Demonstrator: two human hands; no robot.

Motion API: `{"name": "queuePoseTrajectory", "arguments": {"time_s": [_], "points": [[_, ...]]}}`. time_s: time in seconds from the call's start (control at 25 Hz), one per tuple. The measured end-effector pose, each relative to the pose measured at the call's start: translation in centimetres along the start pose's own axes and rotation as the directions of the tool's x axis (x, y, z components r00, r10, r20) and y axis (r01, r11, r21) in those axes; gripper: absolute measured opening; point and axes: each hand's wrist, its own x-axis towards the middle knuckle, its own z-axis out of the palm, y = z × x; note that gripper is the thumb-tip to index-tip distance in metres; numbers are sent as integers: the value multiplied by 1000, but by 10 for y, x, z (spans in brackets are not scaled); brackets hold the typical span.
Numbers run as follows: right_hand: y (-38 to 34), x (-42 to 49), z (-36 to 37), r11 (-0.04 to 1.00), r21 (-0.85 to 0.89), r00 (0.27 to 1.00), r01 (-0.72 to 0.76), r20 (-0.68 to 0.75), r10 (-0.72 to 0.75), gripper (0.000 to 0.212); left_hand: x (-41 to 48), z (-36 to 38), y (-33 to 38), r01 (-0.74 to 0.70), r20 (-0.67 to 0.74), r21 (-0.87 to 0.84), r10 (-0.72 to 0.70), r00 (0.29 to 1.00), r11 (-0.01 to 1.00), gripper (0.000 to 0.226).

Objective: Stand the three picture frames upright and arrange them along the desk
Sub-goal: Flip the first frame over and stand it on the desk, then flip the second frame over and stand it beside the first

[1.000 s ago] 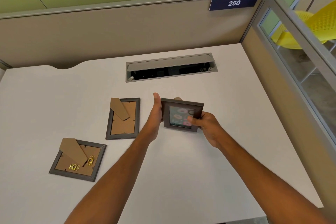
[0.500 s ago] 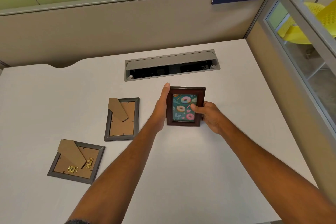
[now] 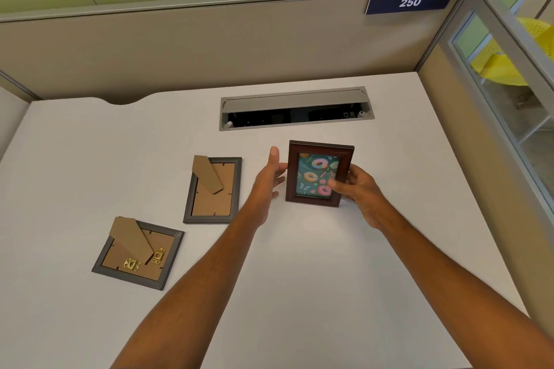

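Observation:
A dark brown picture frame with a doughnut print stands upright on the white desk, right of centre, facing me. My right hand grips its right edge, thumb on the front. My left hand is beside its left edge with fingers spread, the fingertips at or just off the wood. Two grey frames lie face down with their cardboard stands showing: one left of my left hand, the other nearer me and further left.
A grey cable slot is sunk into the desk just behind the brown frame. Beige partition walls close the back and right sides, with a "250" sign. A yellow chair shows through the right glass.
The brown frame went from tilted in both hands to standing upright on the desk, slightly further back. My left hand has loosened from its left edge and opened.

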Motion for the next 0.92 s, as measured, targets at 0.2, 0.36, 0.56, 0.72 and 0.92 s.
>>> {"name": "queuePoseTrajectory", "arguments": {"time_s": [0.2, 0.36, 0.56, 0.72, 0.92], "points": [[-3, -26, 5, 997, -82, 979, -5, -203, -11, 60, -27, -23, -16, -27, -47, -39, 26, 999, 999, 103], [26, -68, 35, 988, -137, 834, -72, -551, -15, 61, -47, -48, -33, -35, -127, -77, 25, 992, 996, 75], [42, -92, 103, 979, -201, 935, -33, -352, -41, 41, -71, -92, -55, -85, -241, -48, 71, 968, 995, 54], [44, -92, 167, 963, -270, 993, 8, -111, -39, 36, -91, -134, -82, -109, -434, 47, 119, 893, 993, 23], [50, -80, 247, 912, -405, 993, 73, 119, -27, 38, -117, -185, -106, -81, -637, 79, 113, 763, 994, 8]]}}
